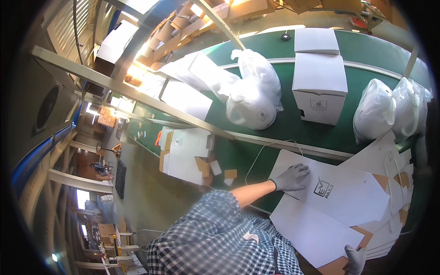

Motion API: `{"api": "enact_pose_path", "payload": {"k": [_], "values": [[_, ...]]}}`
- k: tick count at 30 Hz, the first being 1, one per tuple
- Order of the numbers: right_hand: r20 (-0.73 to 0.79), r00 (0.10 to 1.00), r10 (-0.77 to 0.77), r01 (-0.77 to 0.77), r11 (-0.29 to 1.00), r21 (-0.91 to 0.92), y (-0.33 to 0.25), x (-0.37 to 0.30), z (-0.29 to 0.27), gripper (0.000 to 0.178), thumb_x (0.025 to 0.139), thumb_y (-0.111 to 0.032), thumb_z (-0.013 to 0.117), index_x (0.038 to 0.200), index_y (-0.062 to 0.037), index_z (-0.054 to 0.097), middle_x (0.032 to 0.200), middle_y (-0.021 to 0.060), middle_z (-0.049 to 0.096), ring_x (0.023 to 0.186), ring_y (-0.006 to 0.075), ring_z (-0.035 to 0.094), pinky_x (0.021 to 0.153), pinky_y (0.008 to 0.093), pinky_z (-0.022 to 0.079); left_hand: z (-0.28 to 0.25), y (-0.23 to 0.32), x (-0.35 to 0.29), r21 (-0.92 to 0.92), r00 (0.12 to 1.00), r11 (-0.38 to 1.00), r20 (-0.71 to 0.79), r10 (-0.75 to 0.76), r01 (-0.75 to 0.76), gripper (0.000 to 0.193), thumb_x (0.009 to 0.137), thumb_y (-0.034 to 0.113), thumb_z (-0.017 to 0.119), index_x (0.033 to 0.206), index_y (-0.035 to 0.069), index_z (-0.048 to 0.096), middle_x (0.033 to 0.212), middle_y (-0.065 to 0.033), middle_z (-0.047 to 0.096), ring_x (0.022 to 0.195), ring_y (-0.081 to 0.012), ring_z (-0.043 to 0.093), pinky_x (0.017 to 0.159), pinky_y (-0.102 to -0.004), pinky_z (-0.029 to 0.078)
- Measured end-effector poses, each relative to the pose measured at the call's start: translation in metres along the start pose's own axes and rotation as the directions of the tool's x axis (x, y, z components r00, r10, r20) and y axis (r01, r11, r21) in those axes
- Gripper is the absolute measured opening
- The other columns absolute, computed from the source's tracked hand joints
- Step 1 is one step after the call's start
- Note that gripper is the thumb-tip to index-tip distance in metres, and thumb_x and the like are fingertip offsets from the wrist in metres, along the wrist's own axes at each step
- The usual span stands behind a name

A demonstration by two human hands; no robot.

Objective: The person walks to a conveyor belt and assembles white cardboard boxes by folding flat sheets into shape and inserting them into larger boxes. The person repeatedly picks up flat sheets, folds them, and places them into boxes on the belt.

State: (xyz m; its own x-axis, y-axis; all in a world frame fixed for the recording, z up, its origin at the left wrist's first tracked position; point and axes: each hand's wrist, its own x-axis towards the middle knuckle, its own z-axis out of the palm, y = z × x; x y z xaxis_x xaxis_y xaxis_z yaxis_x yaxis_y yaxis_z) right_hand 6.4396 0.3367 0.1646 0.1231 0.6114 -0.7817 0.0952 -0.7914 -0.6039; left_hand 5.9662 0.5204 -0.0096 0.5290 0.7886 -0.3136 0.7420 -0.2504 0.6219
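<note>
A flattened white carton [316, 220] with brown inner flaps and a dark printed mark lies in front of me, on top of a stack of similar flat cartons [387, 245]. My left hand [292, 178], in a grey glove, rests on its upper panel near the left edge, fingers laid out on the board. At the carton's lower right corner, my right hand [355, 260], also in a grey glove, grips the edge beside a brown flap. Some of its fingers are hidden.
Beyond a metal rail [293, 147] runs a green conveyor [284, 73] carrying a closed white box [319, 87] and white bagged bundles [254, 101], with more bags [378, 110] to the right. Another flat carton [188, 153] lies left of me. A slanting beam [137, 94] crosses the upper left.
</note>
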Motion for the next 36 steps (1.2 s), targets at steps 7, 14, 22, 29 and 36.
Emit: {"api": "enact_pose_path", "payload": {"k": [7, 14, 22, 29, 36], "values": [[-0.032, 0.999, -0.03, 0.029, 0.999, -0.021, -0.043, -0.004, 0.02, 0.054, 0.099, -0.021, 0.073, 0.144, 0.0058, 0.058, 0.104, 0.011, 0.066, 0.092, 0.0219, 0.064, 0.076, 0.0326, 0.051, -0.04, 0.097, 0.007, -0.342, 0.995, 0.935, -0.037, 0.09, -0.097, 0.088, 0.091, 0.041, 0.075, 0.161, 0.004, 0.038, 0.169, -0.0209, 0.034, 0.158, -0.042, 0.025, 0.129, -0.053, 0.024], [0.225, 0.846, -0.484, 0.533, 0.737, -0.416, -0.19, -0.099, 0.121, 0.03, 0.098, -0.019, 0.062, 0.114, 0.0071, 0.062, 0.092, 0.0144, 0.067, 0.084, 0.0233, 0.063, 0.076, 0.0392, 0.049, -0.16, 0.234, -0.01, -0.007, 0.61, 0.776, -0.623, 0.49, -0.631, 0.108, 0.084, 0.039, 0.083, 0.165, -0.002, 0.024, 0.171, -0.0285, 0.019, 0.16, -0.0504, 0.01, 0.129, -0.0601, 0.017], [0.658, 0.299, -0.691, 0.754, -0.252, -0.607, -0.236, -0.154, 0.233, 0.011, 0.095, -0.005, 0.06, 0.088, 0.0035, 0.058, 0.074, 0.0172, 0.054, 0.069, 0.0341, 0.054, 0.068, 0.0423, 0.044, -0.263, 0.21, -0.091, 0.09, 0.448, 0.784, -0.778, 0.441, -0.615, 0.117, 0.066, 0.026, 0.089, 0.16, -0.008, 0.028, 0.164, -0.0313, 0.029, 0.156, -0.0512, 0.021, 0.13, -0.0551, 0.023], [0.54, 0.648, -0.537, 0.758, 0.386, -0.525, -0.26, -0.178, 0.287, 0.014, 0.1, -0.009, 0.059, 0.109, 0.0026, 0.062, 0.093, 0.015, 0.062, 0.082, 0.0241, 0.057, 0.071, 0.0387, 0.045, -0.296, 0.164, -0.139, -0.041, 0.413, 0.691, -0.827, 0.382, -0.722, 0.104, 0.069, 0.02, 0.084, 0.156, -0.008, 0.035, 0.145, -0.0288, 0.044, 0.14, -0.0441, 0.043, 0.119, -0.0456, 0.04], [0.346, 0.414, -0.842, 0.91, 0.375, -0.177, -0.283, -0.147, 0.332, 0.054, 0.104, -0.037, 0.055, 0.134, 0.0077, 0.059, 0.115, 0.0154, 0.067, 0.103, 0.0223, 0.062, 0.091, 0.0366, 0.048, -0.306, 0.146, -0.165, -0.059, 0.259, 0.644, -0.94, 0.22, -0.763, 0.096, 0.071, 0.019, 0.083, 0.155, -0.003, 0.04, 0.138, -0.0222, 0.046, 0.131, -0.0374, 0.048, 0.114, -0.0437, 0.041]]}}
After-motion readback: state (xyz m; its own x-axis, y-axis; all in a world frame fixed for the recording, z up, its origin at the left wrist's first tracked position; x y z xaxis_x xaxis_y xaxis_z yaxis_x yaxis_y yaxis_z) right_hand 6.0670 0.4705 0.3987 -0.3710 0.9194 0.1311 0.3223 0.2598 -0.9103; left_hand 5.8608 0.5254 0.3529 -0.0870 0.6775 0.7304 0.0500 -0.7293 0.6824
